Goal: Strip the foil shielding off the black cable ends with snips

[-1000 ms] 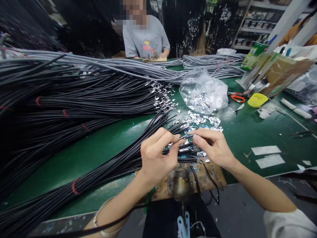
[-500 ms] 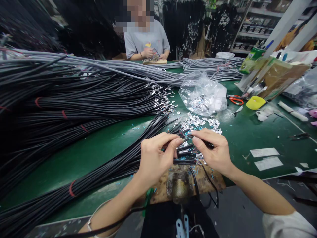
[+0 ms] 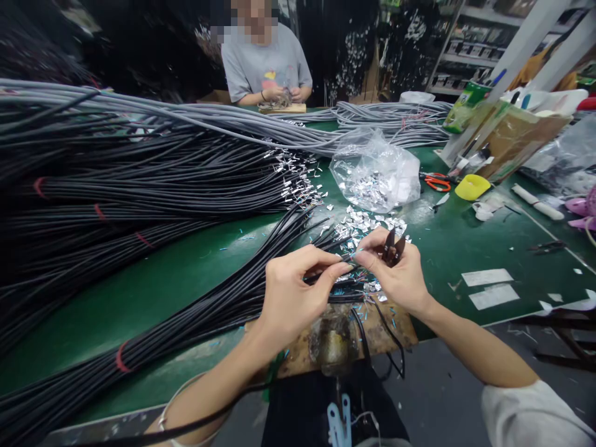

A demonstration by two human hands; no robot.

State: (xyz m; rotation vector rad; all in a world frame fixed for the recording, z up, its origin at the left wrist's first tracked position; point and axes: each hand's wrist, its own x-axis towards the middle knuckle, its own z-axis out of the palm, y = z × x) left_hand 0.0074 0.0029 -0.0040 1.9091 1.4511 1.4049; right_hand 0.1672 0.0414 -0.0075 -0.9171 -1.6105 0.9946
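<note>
My left hand (image 3: 298,287) pinches the end of a black cable, its fingertips close to those of my right hand. Thin coloured wires show between the two hands. My right hand (image 3: 395,270) pinches at these wires with thumb and forefinger, and dark cutters (image 3: 392,247) are tucked in its palm with their tips pointing up. Below the hands lie black cable ends (image 3: 342,290) with fine wires. Foil scraps (image 3: 358,225) and small blue bits are scattered behind them. A long black cable bundle (image 3: 186,304) runs to the lower left.
Grey cables (image 3: 186,117) and more black bundles cover the left of the green table (image 3: 209,248). A clear bag (image 3: 377,171), orange-handled tool (image 3: 436,181), yellow object (image 3: 472,187) and paper labels (image 3: 493,297) lie right. A wooden board (image 3: 298,360) is near me. A person (image 3: 265,65) sits opposite.
The dark cutters in my right hand have turned so their tips point up. The fingertips of both hands have shifted at the wire ends. The whole view has moved slightly.
</note>
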